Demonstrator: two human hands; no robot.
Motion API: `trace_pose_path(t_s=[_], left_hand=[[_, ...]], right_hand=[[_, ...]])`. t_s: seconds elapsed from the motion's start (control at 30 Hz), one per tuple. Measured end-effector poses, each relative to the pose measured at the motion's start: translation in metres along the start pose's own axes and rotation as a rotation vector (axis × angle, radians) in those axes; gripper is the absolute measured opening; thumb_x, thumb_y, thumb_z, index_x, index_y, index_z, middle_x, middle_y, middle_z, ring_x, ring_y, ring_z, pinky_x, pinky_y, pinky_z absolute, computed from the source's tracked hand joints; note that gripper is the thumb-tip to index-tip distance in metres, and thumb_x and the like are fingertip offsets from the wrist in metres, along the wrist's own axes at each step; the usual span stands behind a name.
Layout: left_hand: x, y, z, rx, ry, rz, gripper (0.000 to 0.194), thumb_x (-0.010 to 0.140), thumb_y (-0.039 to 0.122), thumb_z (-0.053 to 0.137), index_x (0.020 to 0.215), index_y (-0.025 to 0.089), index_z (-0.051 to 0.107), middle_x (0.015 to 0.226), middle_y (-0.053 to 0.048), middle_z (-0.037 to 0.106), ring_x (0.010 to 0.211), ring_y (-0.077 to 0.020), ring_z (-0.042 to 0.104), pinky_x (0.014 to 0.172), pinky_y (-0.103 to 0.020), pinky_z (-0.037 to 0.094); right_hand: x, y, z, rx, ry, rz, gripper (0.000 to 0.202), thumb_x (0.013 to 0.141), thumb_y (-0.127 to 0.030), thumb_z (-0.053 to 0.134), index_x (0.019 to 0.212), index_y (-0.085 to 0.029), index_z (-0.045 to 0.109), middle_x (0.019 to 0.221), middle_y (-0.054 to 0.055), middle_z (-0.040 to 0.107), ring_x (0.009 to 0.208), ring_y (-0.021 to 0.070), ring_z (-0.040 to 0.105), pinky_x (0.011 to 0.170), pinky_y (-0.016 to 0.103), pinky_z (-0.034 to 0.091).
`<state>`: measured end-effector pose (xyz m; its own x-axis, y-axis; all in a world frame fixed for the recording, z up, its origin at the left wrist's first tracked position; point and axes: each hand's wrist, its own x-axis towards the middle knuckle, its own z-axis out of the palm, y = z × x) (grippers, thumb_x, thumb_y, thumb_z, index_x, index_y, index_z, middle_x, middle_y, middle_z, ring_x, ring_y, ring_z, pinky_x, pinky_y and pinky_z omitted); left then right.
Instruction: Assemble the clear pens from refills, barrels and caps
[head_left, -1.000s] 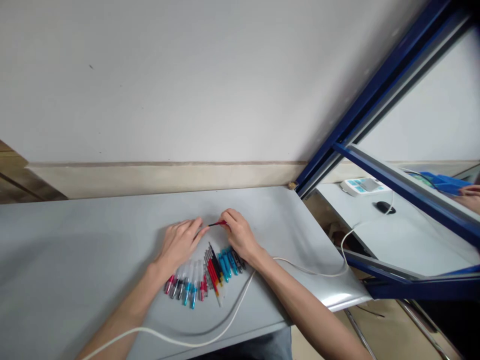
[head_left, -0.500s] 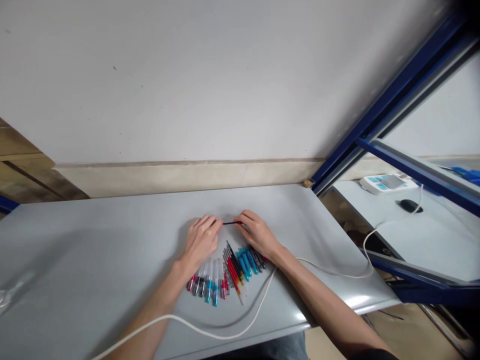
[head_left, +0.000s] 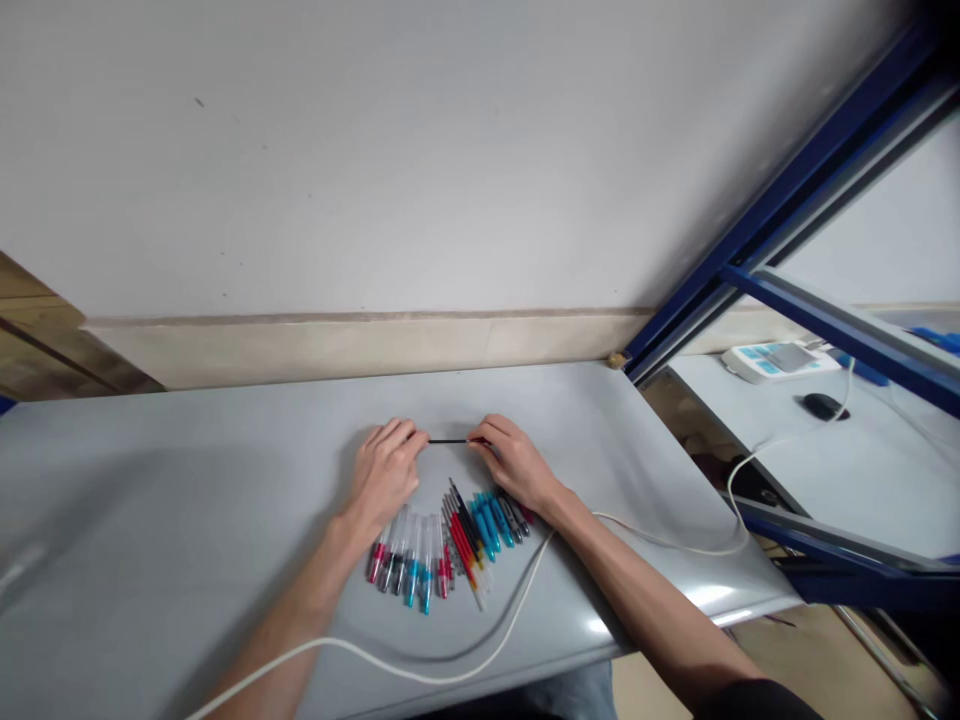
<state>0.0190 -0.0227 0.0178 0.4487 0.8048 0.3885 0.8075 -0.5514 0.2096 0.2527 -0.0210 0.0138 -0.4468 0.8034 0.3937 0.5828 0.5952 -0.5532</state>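
Note:
Between my two hands a thin black pen refill [head_left: 448, 441] stretches level, just above the grey table. Its left end is pinched by my left hand [head_left: 386, 466], and its right end by the closed fingertips of my right hand [head_left: 514, 463]. Nearer me lies a fan of pen parts. Clear pen barrels [head_left: 405, 560] with pink, dark and blue grips are on the left. Red and black refills [head_left: 463, 530] lie in the middle. Blue pen parts [head_left: 491, 525] and grey pen parts [head_left: 514, 518] lie on the right, partly beneath my right wrist.
A white cable [head_left: 420, 678] loops across the table's [head_left: 225, 500] front and passes by my right forearm. The wall rises behind the table. At right stands a blue metal frame [head_left: 697, 290]; beyond it are a white device [head_left: 780, 360] and a black mouse [head_left: 823, 406].
My left hand has shifted left, away from my right hand, so more of the black refill shows between them. My right hand has hardly moved. The camera view has shifted slightly.

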Motion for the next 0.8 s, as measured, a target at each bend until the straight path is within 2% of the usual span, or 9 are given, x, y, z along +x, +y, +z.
trace_pose_path(t_s=[0.17, 0.27, 0.33, 0.4, 0.5, 0.6, 0.67, 0.73, 0.8], left_hand=[[-0.001, -0.015, -0.003, 0.024, 0.064, -0.056, 0.031, 0.077, -0.005, 0.046, 0.083, 0.021, 0.062, 0.087, -0.004, 0.064, 0.089, -0.0230, 0.057, 0.077, -0.036, 0.041], [-0.002, -0.022, -0.003, 0.041, 0.109, -0.102, 0.030, 0.078, -0.003, 0.046, 0.083, 0.021, 0.062, 0.086, -0.004, 0.064, 0.088, -0.0231, 0.058, 0.078, -0.036, 0.041], [-0.002, -0.024, -0.002, 0.047, 0.118, -0.119, 0.029, 0.078, -0.002, 0.045, 0.083, 0.022, 0.062, 0.086, -0.004, 0.065, 0.088, -0.0231, 0.058, 0.078, -0.035, 0.042], [-0.002, -0.024, -0.001, 0.050, 0.114, -0.124, 0.029, 0.078, -0.001, 0.045, 0.083, 0.022, 0.062, 0.087, -0.004, 0.065, 0.089, -0.0231, 0.059, 0.079, -0.035, 0.042], [-0.001, -0.021, 0.000, 0.042, 0.101, -0.117, 0.030, 0.077, -0.001, 0.045, 0.085, 0.022, 0.063, 0.088, -0.005, 0.066, 0.089, -0.0232, 0.059, 0.079, -0.035, 0.043], [-0.001, -0.019, 0.001, 0.026, 0.094, -0.107, 0.030, 0.077, -0.001, 0.045, 0.085, 0.021, 0.063, 0.088, -0.005, 0.066, 0.089, -0.0234, 0.059, 0.079, -0.035, 0.044], [-0.001, -0.019, 0.002, 0.025, 0.091, -0.105, 0.030, 0.077, -0.001, 0.045, 0.085, 0.022, 0.063, 0.088, -0.005, 0.066, 0.089, -0.0236, 0.060, 0.079, -0.035, 0.044], [-0.001, -0.019, 0.003, 0.025, 0.088, -0.103, 0.030, 0.076, 0.000, 0.044, 0.084, 0.022, 0.063, 0.087, -0.006, 0.066, 0.090, -0.0236, 0.060, 0.080, -0.036, 0.044], [-0.001, -0.019, 0.003, 0.024, 0.088, -0.095, 0.030, 0.076, 0.000, 0.044, 0.085, 0.021, 0.063, 0.088, -0.005, 0.066, 0.090, -0.0233, 0.060, 0.080, -0.035, 0.044]], right_hand=[[0.001, 0.001, -0.007, -0.025, 0.040, 0.001, 0.017, 0.102, -0.021, 0.045, 0.095, -0.018, 0.061, 0.093, 0.008, 0.060, 0.088, 0.0210, 0.055, 0.082, 0.032, 0.044], [-0.001, -0.001, -0.008, -0.041, 0.079, 0.064, 0.023, 0.102, -0.026, 0.045, 0.084, -0.019, 0.058, 0.077, 0.003, 0.055, 0.070, 0.0160, 0.049, 0.070, 0.027, 0.040], [-0.003, -0.004, -0.006, -0.038, 0.088, 0.115, 0.034, 0.103, -0.030, 0.043, 0.073, -0.019, 0.052, 0.062, -0.003, 0.042, 0.056, 0.0127, 0.036, 0.059, 0.025, 0.032], [-0.004, -0.008, -0.005, -0.021, 0.054, 0.119, 0.043, 0.104, -0.036, 0.042, 0.065, -0.020, 0.046, 0.056, -0.006, 0.030, 0.052, 0.0116, 0.026, 0.055, 0.026, 0.026], [-0.005, -0.016, -0.005, -0.005, -0.059, 0.062, 0.049, 0.105, -0.043, 0.042, 0.061, -0.019, 0.045, 0.055, -0.006, 0.026, 0.052, 0.0109, 0.023, 0.055, 0.025, 0.024], [-0.005, -0.027, -0.006, 0.021, -0.172, 0.012, 0.050, 0.104, -0.046, 0.044, 0.063, -0.018, 0.053, 0.053, -0.005, 0.036, 0.051, 0.0106, 0.030, 0.056, 0.024, 0.027], [-0.006, -0.034, -0.005, 0.083, -0.237, -0.035, 0.043, 0.104, -0.043, 0.047, 0.072, -0.018, 0.062, 0.060, -0.002, 0.053, 0.056, 0.0120, 0.045, 0.061, 0.023, 0.034], [-0.007, -0.040, -0.004, 0.157, -0.292, -0.078, 0.031, 0.103, -0.035, 0.050, 0.086, -0.019, 0.070, 0.077, 0.003, 0.068, 0.069, 0.0150, 0.059, 0.069, 0.023, 0.041], [-0.008, -0.045, -0.002, 0.212, -0.337, -0.077, 0.020, 0.101, -0.024, 0.052, 0.097, -0.020, 0.071, 0.087, 0.005, 0.073, 0.078, 0.0163, 0.065, 0.074, 0.024, 0.044]])
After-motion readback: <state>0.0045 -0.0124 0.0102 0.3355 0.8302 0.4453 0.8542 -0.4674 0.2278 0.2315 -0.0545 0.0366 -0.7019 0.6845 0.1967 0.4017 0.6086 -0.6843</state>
